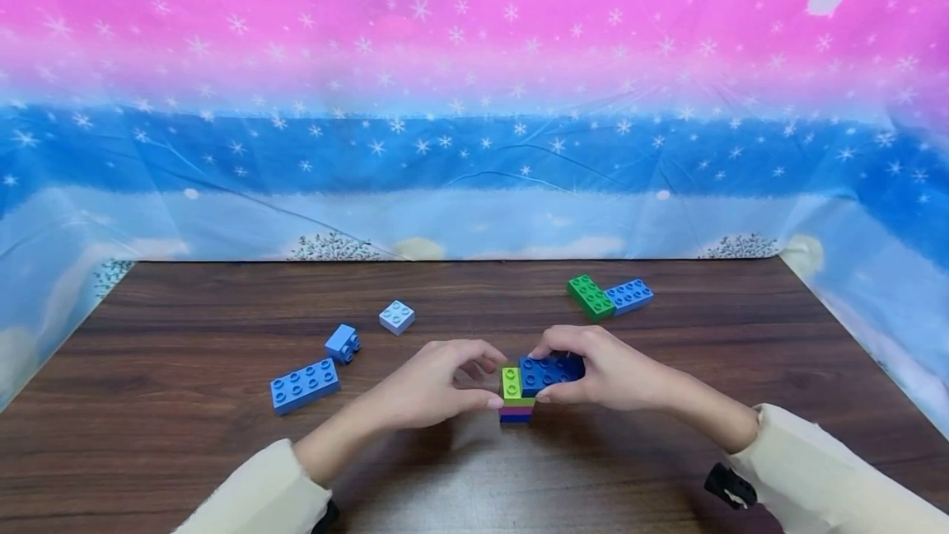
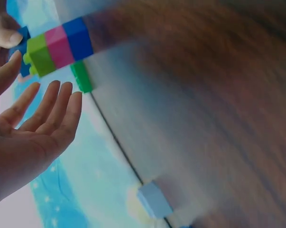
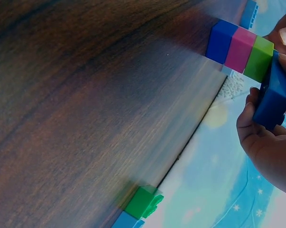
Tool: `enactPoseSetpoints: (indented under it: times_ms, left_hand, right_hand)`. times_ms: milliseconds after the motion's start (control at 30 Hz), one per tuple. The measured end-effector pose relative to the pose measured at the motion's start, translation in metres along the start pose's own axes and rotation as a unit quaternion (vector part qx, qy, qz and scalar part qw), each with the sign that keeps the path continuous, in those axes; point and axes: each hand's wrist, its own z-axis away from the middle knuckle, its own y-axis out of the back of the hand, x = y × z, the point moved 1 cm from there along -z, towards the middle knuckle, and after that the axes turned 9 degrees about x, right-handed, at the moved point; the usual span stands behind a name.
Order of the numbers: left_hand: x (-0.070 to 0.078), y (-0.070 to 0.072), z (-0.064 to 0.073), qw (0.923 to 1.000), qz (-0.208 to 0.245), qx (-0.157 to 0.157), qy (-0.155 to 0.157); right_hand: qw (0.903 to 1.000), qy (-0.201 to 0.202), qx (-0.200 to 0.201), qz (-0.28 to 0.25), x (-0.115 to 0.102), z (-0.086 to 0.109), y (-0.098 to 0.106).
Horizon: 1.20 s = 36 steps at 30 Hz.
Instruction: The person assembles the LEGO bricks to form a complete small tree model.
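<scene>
Upright on the table stands a small stack: a dark blue brick at the bottom, a pink brick above it and a lime green brick on top. My right hand pinches a larger dark blue brick between thumb and fingers. That brick lies over the right part of the lime brick and overhangs to the right; whether its studs are fully pressed together cannot be seen. On the stack's left side is my left hand, its fingers loosely spread and its thumb tip close to the lime brick.
On the left of the wooden table lie a long blue brick, a smaller blue brick on its side and a pale blue brick. Farther back right, a green brick touches a blue brick. A patterned cloth hangs behind.
</scene>
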Motion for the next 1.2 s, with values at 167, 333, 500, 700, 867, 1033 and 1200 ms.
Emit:
enactPoseSetpoints:
  times_ms: [167, 333, 500, 700, 867, 1033, 1200]
  left_hand:
    - [0.0, 0.019, 0.012, 0.9995, -0.014, 0.026, 0.009]
    - [-0.001, 0.04, 0.026, 0.9971, -0.035, 0.062, 0.029]
    - [-0.005, 0.059, 0.042, 0.9914, -0.063, 0.109, 0.035]
    - [-0.015, 0.085, 0.064, 0.9842, -0.089, 0.14, 0.063]
    - [-0.031, 0.096, 0.08, 0.9779, -0.119, 0.151, 0.081]
    - [-0.047, 0.104, 0.092, 0.9713, -0.145, 0.158, 0.103]
    - [-0.061, 0.107, 0.097, 0.9721, -0.132, 0.148, 0.125]
  right_hand:
    - [1.0, -0.001, 0.001, 0.004, 0.0, 0.0, 0.0]
    - [1.0, -0.002, 0.0, 0.005, 0.0, 0.001, 0.0]
    - [1.0, -0.003, -0.001, 0.003, 0.0, 0.001, 0.001]
    - [1.0, -0.005, 0.0, 0.004, -0.001, 0.0, 0.001]
    - [1.0, -0.005, 0.0, 0.006, -0.001, 0.001, 0.001]
    - [1.0, -0.002, 0.0, 0.006, 0.0, 0.001, 0.0]
    - [1.0, 0.0, 0.0, 0.006, 0.0, 0.001, 0.0]
